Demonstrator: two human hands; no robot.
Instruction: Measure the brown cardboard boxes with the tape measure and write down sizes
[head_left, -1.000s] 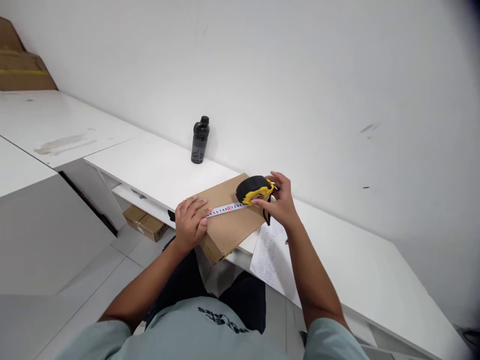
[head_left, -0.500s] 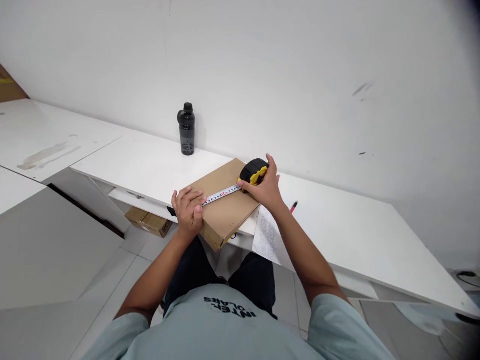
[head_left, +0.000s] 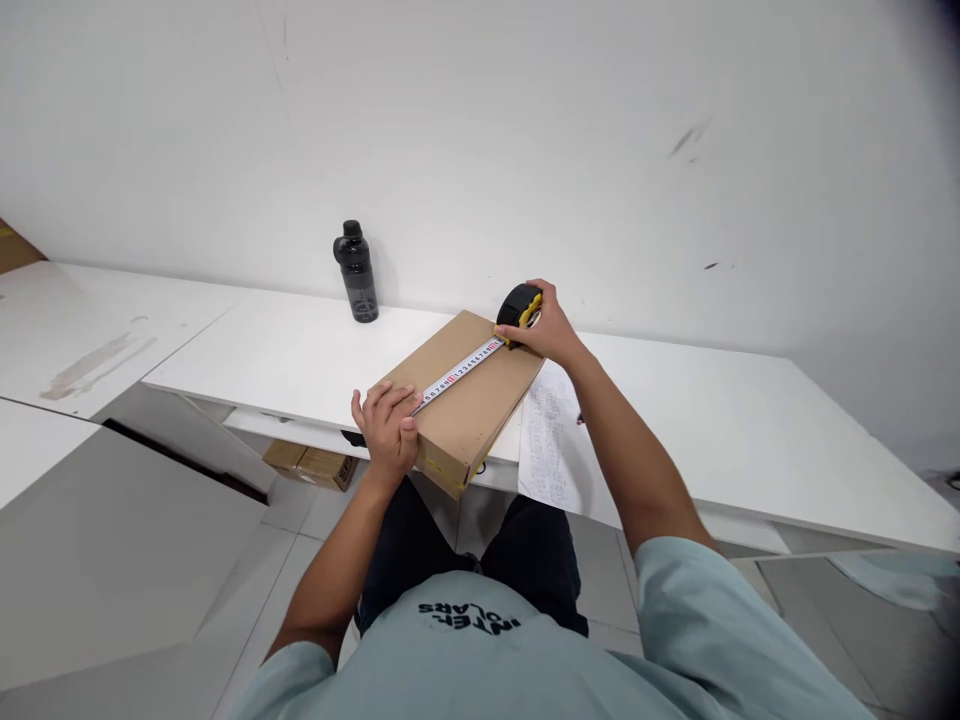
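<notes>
A flat brown cardboard box [head_left: 465, 410] lies at an angle on the white table, its near corner past the front edge. My right hand [head_left: 546, 325] grips a black and yellow tape measure [head_left: 517, 312] at the box's far right side. The white blade [head_left: 465, 370] runs out of it across the box top. At the blade's other end, my left hand [head_left: 390, 428] is bent over the box's left edge, fingers on top; the blade's tip is hidden beneath them. A sheet of paper with writing [head_left: 553, 445] lies right of the box.
A dark bottle [head_left: 358, 275] stands near the wall at the back of the white table [head_left: 720, 430]. A taped cardboard box [head_left: 309, 464] sits below the table at the left. Part of a pen [head_left: 580, 419] shows beside my right forearm.
My right hand has moved away from my left with the tape measure, and more blade shows across the box. The head view has shifted.
</notes>
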